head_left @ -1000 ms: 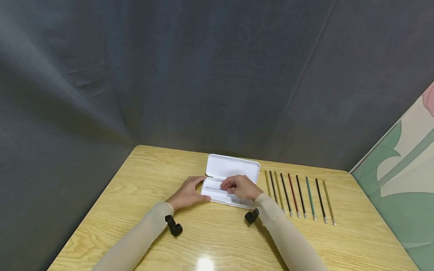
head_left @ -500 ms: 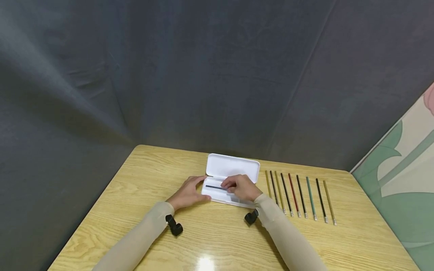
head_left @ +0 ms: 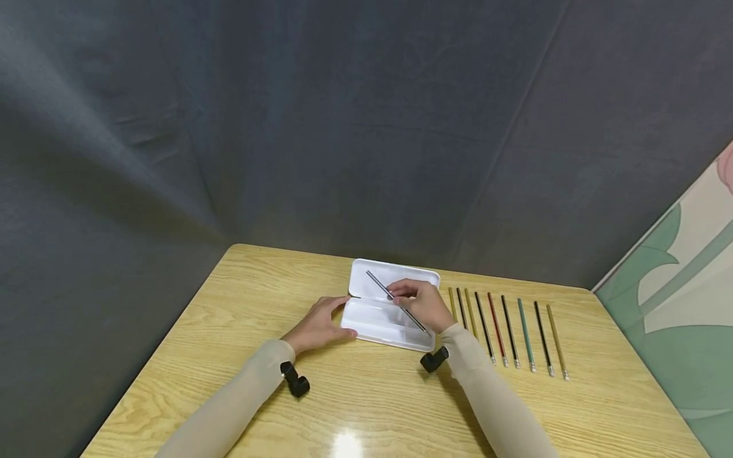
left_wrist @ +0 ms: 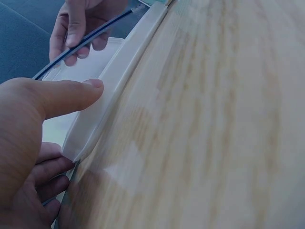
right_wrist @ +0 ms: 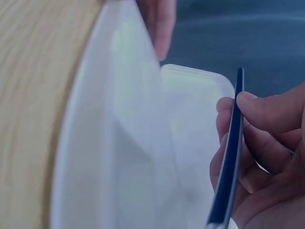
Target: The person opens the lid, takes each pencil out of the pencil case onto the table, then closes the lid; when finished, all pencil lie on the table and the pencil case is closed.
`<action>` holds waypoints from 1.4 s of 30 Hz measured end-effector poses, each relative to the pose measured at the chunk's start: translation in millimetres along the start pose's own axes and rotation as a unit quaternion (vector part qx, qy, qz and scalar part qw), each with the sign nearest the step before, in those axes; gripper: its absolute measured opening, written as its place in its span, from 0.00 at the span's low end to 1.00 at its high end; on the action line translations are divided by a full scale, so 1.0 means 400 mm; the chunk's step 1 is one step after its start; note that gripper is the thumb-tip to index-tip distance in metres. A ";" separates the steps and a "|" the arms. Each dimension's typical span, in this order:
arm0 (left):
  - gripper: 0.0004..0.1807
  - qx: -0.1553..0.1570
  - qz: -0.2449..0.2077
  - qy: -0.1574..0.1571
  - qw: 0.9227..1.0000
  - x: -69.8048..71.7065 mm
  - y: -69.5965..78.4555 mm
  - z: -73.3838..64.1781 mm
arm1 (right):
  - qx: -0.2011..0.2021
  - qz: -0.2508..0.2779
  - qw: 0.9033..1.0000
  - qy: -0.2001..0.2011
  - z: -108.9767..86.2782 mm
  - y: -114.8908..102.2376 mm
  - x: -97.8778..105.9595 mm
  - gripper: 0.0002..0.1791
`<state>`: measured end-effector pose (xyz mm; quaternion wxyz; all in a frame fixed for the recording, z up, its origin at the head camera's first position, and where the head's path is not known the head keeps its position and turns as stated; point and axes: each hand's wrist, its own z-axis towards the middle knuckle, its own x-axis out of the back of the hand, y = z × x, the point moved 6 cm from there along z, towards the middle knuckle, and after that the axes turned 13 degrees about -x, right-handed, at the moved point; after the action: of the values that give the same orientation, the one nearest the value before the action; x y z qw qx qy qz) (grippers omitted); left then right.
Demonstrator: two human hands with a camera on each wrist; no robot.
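Note:
A white pencil case [head_left: 366, 321] lies on the wooden table with its lid [head_left: 357, 280] raised behind it. At the case's left end, my left hand [head_left: 317, 327] grips it, thumb [left_wrist: 76, 98] along the front edge and fingers around the end. Over the case, my right hand [head_left: 424, 304] pinches a dark pencil [right_wrist: 232, 148] near its middle between thumb and fingertips. The pencil slants across the case in the head view, one end over the lid and its pale eraser end toward the right front. No pencil shows in the case's tray.
Several pencils lie in a spaced row right of the case, among them a red pencil [head_left: 497, 331], a green pencil [head_left: 526, 334] and a yellow pencil [head_left: 557, 340]. My right forearm partly covers the nearest ones. A dark curtain [head_left: 343, 127] hangs behind the table [head_left: 258, 286].
The dark pencil was lying in the case under my right fingers; now it is lifted out and turned diagonal. My right hand has risen slightly up and right. The left hand stays put.

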<state>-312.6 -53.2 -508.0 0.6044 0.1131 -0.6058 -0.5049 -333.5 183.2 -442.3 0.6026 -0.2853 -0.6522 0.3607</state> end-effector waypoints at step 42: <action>0.49 0.002 -0.016 -0.011 1.000 -0.004 0.008 -0.012 | 0.017 0.265 0.953 0.149 -0.183 0.129 0.532 0.18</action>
<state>-306.7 -52.6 -507.9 0.5890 0.1181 -0.6117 -0.5147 -287.9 394.0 -359.7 0.5807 -0.4878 -0.4496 0.4720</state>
